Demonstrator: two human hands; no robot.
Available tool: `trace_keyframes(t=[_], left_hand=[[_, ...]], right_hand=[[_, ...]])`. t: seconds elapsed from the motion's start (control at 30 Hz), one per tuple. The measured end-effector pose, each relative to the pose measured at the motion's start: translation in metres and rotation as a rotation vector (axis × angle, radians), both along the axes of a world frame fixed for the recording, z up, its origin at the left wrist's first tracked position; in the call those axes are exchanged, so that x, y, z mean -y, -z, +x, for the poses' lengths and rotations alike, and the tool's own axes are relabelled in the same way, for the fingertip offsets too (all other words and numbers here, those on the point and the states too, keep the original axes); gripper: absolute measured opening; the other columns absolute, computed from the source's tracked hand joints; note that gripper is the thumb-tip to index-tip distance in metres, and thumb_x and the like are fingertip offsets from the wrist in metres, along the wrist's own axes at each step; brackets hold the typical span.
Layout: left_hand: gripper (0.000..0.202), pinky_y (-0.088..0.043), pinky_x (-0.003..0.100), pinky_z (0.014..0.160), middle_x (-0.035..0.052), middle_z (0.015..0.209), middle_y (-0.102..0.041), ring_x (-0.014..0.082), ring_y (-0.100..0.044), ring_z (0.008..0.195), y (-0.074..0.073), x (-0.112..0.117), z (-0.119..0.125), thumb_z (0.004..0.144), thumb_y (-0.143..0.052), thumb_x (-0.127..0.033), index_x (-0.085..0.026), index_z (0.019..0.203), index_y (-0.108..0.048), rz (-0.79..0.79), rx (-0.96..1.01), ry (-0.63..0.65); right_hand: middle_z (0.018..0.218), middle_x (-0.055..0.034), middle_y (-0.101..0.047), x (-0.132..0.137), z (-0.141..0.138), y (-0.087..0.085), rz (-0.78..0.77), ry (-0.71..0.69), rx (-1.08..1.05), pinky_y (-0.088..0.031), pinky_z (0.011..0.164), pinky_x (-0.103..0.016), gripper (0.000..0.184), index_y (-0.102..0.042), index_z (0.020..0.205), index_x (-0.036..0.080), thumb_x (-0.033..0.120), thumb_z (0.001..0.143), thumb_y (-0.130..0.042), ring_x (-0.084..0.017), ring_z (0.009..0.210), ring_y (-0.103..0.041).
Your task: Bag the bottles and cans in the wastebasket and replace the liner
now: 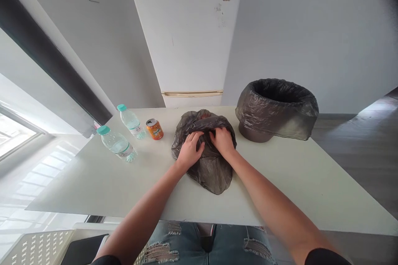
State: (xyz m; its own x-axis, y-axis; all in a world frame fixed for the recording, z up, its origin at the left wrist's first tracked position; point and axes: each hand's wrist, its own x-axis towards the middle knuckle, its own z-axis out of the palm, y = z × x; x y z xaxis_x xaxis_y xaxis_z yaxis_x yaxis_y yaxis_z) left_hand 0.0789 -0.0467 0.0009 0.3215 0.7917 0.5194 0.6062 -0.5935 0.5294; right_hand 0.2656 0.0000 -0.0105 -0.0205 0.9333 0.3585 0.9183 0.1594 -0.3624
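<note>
Torn blue denim jeans [190, 245] front a flat white table [295, 186], whereon a crumpled, dark translucent plastic bag [214, 176] lies directly beneath the equally near, curled left hand [189, 152] and right hand [224, 144], grip indeterminable.

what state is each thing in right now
near bottle: capped, upright
far bottle: capped, upright
orange can: upright, opened
dark bag: crumpled, bunched up
bin: lined
liner: folded outward
fridge: shut
left hand: touching dark bag
right hand: fingers partly hidden in dark bag
</note>
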Motion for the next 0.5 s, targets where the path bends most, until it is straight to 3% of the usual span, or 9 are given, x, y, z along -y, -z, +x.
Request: trace_keyframes(t=[0.13, 0.37, 0.5], left_hand=[[0.035, -0.05, 0.046, 0.114, 0.0103, 0.134, -0.068, 0.0265, -0.062, 0.128, 0.009, 0.005, 0.001, 0.1, -0.056, -0.018, -0.022, 0.134, -0.058, 0.041, 0.009, -0.029], [0.041, -0.048, 0.047, 0.117, 0.0102, 0.142, -0.065, 0.0269, -0.058, 0.133, 0.013, 0.007, 0.002, 0.1, -0.056, -0.016, -0.021, 0.14, -0.054, 0.104, -0.025, -0.01], [0.049, -0.045, 0.05, 0.12, 0.011, 0.144, -0.062, 0.0281, -0.056, 0.137, 0.014, 0.005, 0.001, 0.098, -0.059, -0.016, -0.023, 0.146, -0.05, 0.109, -0.036, -0.046]], right_hand=[[0.118, -0.0213, -0.075, -0.002, 0.002, 0.002, -0.009, -0.004, -0.004, -0.052, 0.1, -0.04, 0.029, -0.075, 0.12, 0.012, 0.026, 0.1, -0.058, -0.033, 0.109, -0.07], [0.109, -0.0188, -0.078, -0.005, -0.001, 0.004, 0.033, -0.065, -0.053, -0.054, 0.098, -0.04, 0.023, -0.077, 0.103, 0.014, 0.026, 0.098, -0.058, -0.033, 0.104, -0.073], [0.113, -0.0192, -0.078, -0.001, -0.005, 0.002, 0.077, -0.079, -0.114, -0.056, 0.096, -0.039, 0.03, -0.075, 0.114, 0.013, 0.031, 0.098, -0.057, -0.032, 0.105, -0.074]])
